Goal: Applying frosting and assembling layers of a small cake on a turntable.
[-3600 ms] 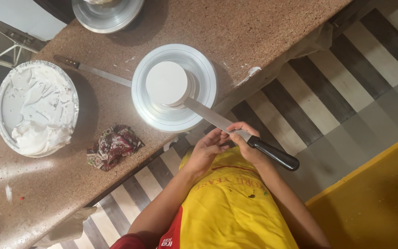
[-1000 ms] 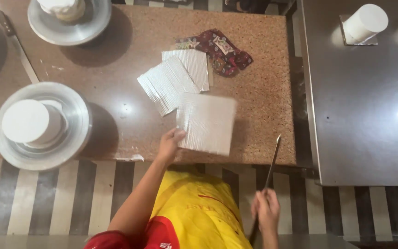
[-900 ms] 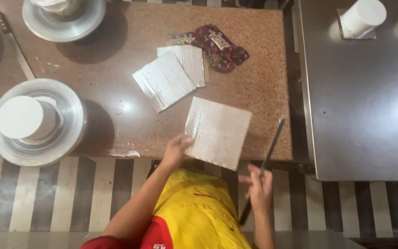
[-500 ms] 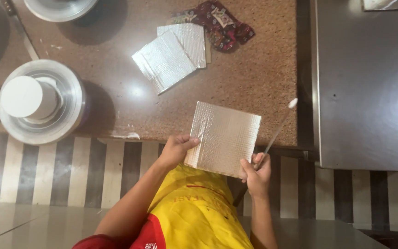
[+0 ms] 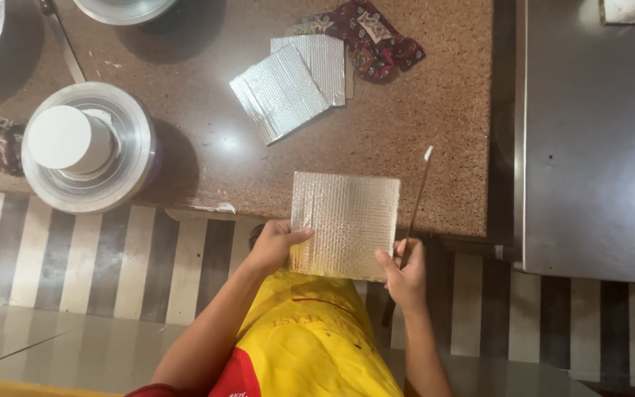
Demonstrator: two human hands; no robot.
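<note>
the left hand [image 5: 273,246] pinches the near left edge of a square silver foil board [image 5: 345,224], thumb on top, and the right hand [image 5: 404,270] grips its near right corner while also clamping a long thin knife [image 5: 411,220] whose whitened tip points away over the brown speckled counter [image 5: 185,147]. the board hangs half over the counter's near edge, above the striped floor, level or nearly so, and its face is bare, with nothing set on it. to the left, a small white round cake [image 5: 67,138] sits on a metal turntable [image 5: 104,187], smooth and plain as far as the view shows, well apart from the board. two more foil boards [image 5: 292,84] lie stacked further back, beside a dark patterned cloth [image 5: 376,33]. judging by this, the cake looks coated, a board is picked out, and nothing has been moved onto it yet.
</note>
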